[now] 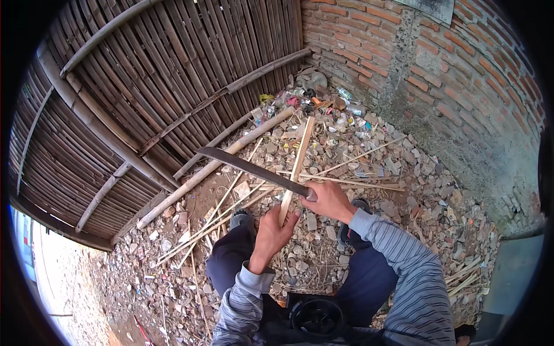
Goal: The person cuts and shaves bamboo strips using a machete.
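My right hand [330, 200] is closed around the handle of a machete [248, 167], whose long dark blade points to the upper left. The blade lies across a pale split bamboo strip [301, 151]; whether its edge has cut into the strip I cannot tell. My left hand [273, 233] grips the lower end of that strip, its thumb on the right side. The strip slants up and away from me, its far end over the rubble. Most of the machete's handle is hidden inside my right hand.
Several thin bamboo strips [214, 224] lie on stony ground between and beside my feet. A thick bamboo pole [216, 164] rests along the slatted bamboo wall [173, 63]. Litter [340, 106] gathers at the corner by the brick wall [456, 86]. More strips [463, 277] lie at right.
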Available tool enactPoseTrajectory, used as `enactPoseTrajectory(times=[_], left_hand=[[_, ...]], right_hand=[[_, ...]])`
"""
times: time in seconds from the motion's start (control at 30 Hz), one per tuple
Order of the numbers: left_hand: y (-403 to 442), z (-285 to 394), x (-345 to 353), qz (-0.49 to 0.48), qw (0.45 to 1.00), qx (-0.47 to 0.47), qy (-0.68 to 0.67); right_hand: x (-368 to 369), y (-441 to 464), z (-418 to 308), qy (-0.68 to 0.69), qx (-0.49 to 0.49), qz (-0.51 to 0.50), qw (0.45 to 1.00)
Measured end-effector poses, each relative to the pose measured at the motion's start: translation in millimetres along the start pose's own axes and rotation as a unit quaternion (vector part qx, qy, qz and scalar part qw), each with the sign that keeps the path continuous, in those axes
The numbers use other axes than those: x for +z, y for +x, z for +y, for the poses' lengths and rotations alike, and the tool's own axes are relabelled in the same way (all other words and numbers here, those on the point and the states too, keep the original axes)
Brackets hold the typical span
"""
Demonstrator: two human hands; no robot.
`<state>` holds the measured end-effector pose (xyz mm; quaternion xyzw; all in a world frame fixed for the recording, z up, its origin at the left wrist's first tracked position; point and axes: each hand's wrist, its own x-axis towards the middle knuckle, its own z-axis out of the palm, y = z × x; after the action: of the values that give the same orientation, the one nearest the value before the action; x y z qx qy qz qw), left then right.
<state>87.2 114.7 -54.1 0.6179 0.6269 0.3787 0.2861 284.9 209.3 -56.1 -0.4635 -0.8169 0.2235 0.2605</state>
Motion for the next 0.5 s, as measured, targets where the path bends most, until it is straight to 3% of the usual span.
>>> enactPoseTrajectory(times=[0.07,0.33,0.5], left_hand=[[-2,-3,1,-0.009,0.999,-0.013,-0.035],[-7,-7,2,-0.008,1.0,-0.018,-0.023],[-11,-11,3,-0.006,1.0,-0.008,-0.011]], right_hand=[[5,-1,-4,-0.041,-0.067,0.006,0.997],[10,1,-6,-0.119,-0.057,-0.078,0.988],[-11,31,34,-0.079,0.081,0.009,0.993]])
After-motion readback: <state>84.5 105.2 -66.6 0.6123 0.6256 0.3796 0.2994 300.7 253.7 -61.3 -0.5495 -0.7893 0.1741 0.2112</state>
